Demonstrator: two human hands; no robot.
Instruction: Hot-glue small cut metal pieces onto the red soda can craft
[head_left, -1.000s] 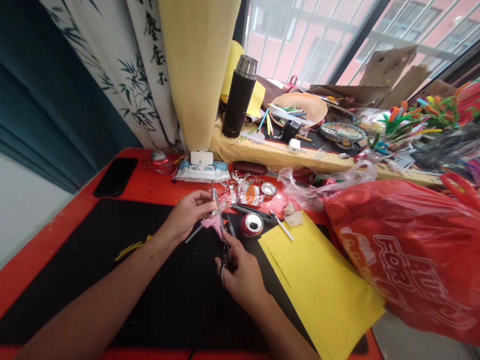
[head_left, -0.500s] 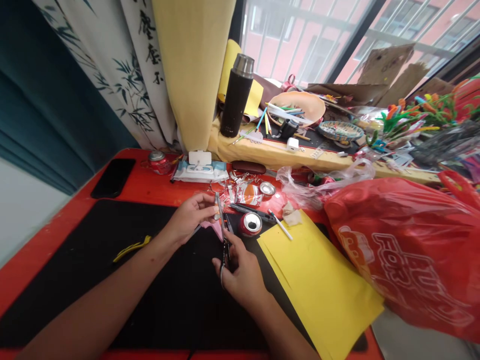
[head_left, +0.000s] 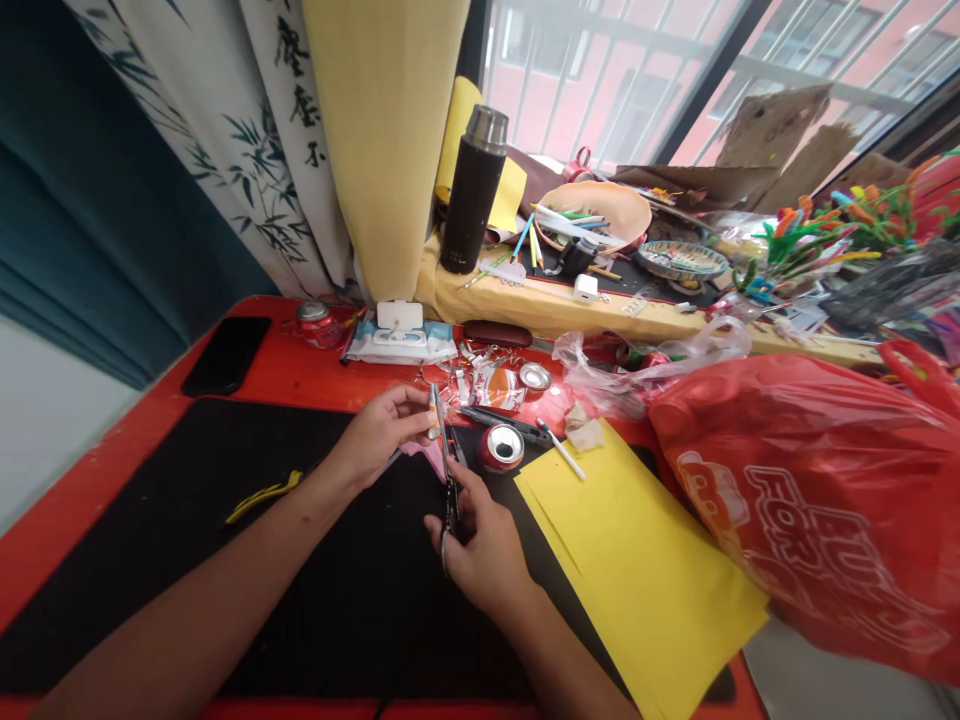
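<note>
My right hand (head_left: 484,545) is closed round the handles of a pair of scissors (head_left: 451,495), whose blades point away from me. Beside the blades, my left hand (head_left: 384,432) pinches a small, thin piece (head_left: 433,432) with a silvery and orange look; its full shape is hidden by the fingers. A pink scrap (head_left: 426,456) lies under the scissors on the black mat (head_left: 352,600). Just right of the blades stands an opened red can (head_left: 502,448). Behind it are a utility knife (head_left: 502,424) and a cut, printed can sheet (head_left: 498,389).
Yellow paper (head_left: 637,560) and a white pen (head_left: 561,450) lie on the right, beside a bulky red plastic bag (head_left: 817,510). A yellow-handled tool (head_left: 264,496) rests near my left forearm. Wet wipes (head_left: 401,340), silvery shavings and a phone (head_left: 226,356) are farther back.
</note>
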